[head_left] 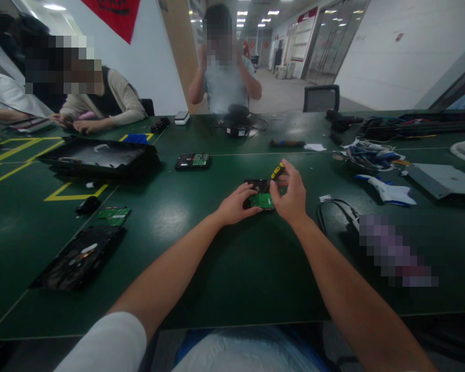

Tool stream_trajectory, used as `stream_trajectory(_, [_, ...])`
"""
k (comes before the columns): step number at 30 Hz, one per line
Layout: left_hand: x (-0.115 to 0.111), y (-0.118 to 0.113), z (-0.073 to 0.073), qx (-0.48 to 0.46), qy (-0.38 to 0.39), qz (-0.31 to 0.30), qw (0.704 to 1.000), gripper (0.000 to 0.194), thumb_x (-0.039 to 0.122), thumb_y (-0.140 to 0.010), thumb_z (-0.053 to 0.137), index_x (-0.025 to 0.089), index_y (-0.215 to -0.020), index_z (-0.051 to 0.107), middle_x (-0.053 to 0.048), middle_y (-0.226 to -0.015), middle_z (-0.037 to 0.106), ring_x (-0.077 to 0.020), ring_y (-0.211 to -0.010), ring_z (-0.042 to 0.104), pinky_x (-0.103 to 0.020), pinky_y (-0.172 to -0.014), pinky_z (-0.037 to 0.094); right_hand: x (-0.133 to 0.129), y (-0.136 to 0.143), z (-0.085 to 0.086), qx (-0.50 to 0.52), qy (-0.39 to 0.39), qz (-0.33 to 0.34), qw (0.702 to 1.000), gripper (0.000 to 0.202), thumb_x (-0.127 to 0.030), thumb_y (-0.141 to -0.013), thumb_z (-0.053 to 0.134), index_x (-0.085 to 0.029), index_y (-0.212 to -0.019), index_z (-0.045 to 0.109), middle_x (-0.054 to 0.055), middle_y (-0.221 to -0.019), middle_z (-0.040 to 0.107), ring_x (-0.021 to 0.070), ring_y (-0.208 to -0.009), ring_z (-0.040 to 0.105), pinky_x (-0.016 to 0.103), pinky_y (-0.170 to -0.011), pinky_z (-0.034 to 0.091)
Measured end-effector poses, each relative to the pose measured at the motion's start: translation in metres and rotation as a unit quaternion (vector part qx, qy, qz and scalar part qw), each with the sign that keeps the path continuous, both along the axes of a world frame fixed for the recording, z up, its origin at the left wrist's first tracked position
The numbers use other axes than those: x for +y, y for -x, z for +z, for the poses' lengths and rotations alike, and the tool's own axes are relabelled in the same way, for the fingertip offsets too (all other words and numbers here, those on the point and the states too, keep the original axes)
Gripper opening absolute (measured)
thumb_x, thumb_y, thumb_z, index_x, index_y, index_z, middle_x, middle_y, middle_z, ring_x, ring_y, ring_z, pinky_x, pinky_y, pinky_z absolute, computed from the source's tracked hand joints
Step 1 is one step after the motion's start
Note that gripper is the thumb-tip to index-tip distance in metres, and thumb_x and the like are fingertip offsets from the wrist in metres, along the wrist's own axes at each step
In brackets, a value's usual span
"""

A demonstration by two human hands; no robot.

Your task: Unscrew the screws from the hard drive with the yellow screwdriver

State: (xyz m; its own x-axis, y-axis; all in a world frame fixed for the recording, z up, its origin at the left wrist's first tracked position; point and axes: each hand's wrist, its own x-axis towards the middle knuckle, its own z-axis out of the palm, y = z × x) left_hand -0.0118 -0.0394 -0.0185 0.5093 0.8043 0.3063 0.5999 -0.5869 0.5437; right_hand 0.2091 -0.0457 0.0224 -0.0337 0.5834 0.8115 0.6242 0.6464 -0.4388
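A hard drive lies on the green table in front of me, its green circuit board facing up. My left hand grips the drive's left side, with the fingers over its far part and the thumb along the near edge. In my right hand is a black and yellow screwdriver, pinched between the fingers and tilted over the drive's right part. Its tip is hard to make out against the drive. Another hard drive rests farther off to the left.
At left are a black tray, a loose green circuit board and a black casing. On the right lie a cable bundle, a silver metal box and a black cable. People sit across the table.
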Motion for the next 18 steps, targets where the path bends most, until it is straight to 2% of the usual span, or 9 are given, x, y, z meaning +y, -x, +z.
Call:
stream_trajectory(4, [0.0009, 0.0001, -0.0012, -0.003, -0.002, 0.000, 1.000, 0.067, 0.060, -0.088, 0.073, 0.023, -0.143, 0.060, -0.013, -0.164, 0.046, -0.0325, -0.160, 0.032, -0.053, -0.128, 0.035, -0.0004, 0.0000, 0.0012, -0.001, 0.003, -0.009, 1.000, 0.062, -0.034, -0.096, 0.064, -0.028, -0.154, 0.042, 0.013, -0.131, 0.061, 0.0217, -0.089, 0.069, 0.042, -0.075, 0.067])
stream_trajectory(11, [0.0012, 0.0004, -0.0020, -0.004, -0.006, -0.002, 1.000, 0.068, 0.061, -0.088, 0.073, 0.023, -0.143, 0.060, -0.014, -0.163, 0.047, -0.0326, -0.159, 0.032, -0.053, -0.128, 0.036, 0.0003, -0.0009, 0.0000, -0.005, 0.001, 0.001, 1.000, 0.063, -0.031, -0.097, 0.061, -0.027, -0.156, 0.039, 0.014, -0.139, 0.059, 0.0225, -0.093, 0.071, 0.043, -0.080, 0.068])
stream_trajectory(16, [0.0009, -0.0004, -0.0017, -0.003, -0.006, 0.001, 1.000, 0.068, 0.059, -0.088, 0.074, 0.022, -0.143, 0.060, -0.015, -0.163, 0.047, -0.0333, -0.159, 0.032, -0.053, -0.128, 0.035, -0.0001, -0.0011, 0.0007, -0.010, -0.003, -0.005, 1.000, 0.060, -0.033, -0.097, 0.062, -0.029, -0.153, 0.043, 0.012, -0.130, 0.061, 0.0225, -0.092, 0.070, 0.043, -0.077, 0.068])
stream_trajectory(18, [0.0010, -0.0006, -0.0019, -0.005, -0.008, 0.001, 1.000, 0.067, 0.059, -0.088, 0.074, 0.022, -0.143, 0.060, -0.014, -0.163, 0.047, -0.0334, -0.159, 0.033, -0.054, -0.128, 0.035, -0.0003, -0.0008, 0.0007, -0.009, -0.008, -0.004, 1.000, 0.060, -0.031, -0.097, 0.061, -0.029, -0.154, 0.042, 0.013, -0.133, 0.061, 0.0231, -0.094, 0.070, 0.044, -0.079, 0.068])
